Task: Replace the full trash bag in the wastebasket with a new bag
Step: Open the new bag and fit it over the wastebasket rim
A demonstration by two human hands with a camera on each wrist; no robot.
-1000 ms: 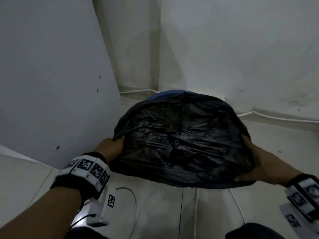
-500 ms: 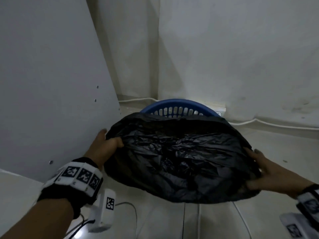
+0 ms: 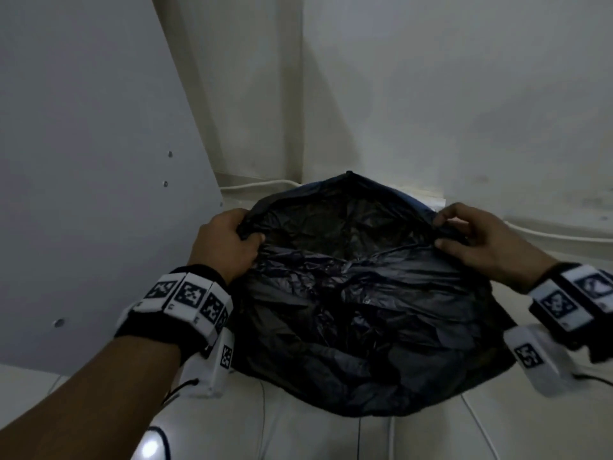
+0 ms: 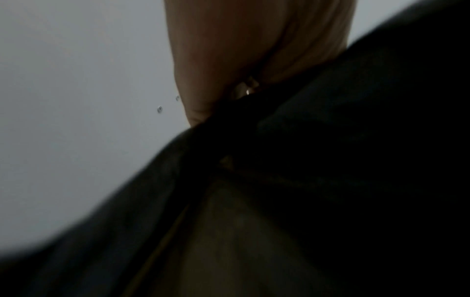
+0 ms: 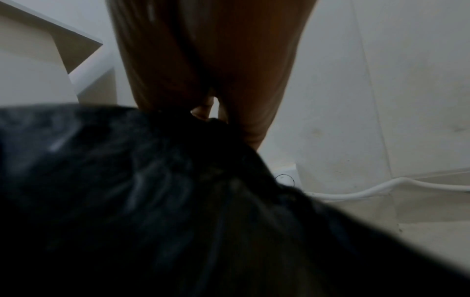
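A black trash bag (image 3: 361,313) hangs spread open between my hands, in front of the room's corner. My left hand (image 3: 229,240) grips the bag's rim at its left side. My right hand (image 3: 471,237) pinches the rim at the right side. A sliver of the blue wastebasket (image 3: 416,204) shows behind the bag's far edge; the rest of it is hidden. In the left wrist view my left hand (image 4: 229,84) meets the dark plastic (image 4: 330,160). In the right wrist view my right hand (image 5: 216,96) holds the crumpled bag (image 5: 152,191).
A grey panel (image 3: 83,161) leans at the left, close to my left hand. White walls meet in the corner behind the bag. A white cable (image 3: 557,234) runs along the wall base at the right. Pale floor (image 3: 298,436) lies below the bag.
Both hands have moved from the bag's sides up to its rim and pulled it open. The bag now covers the blue basket that showed half a second ago.
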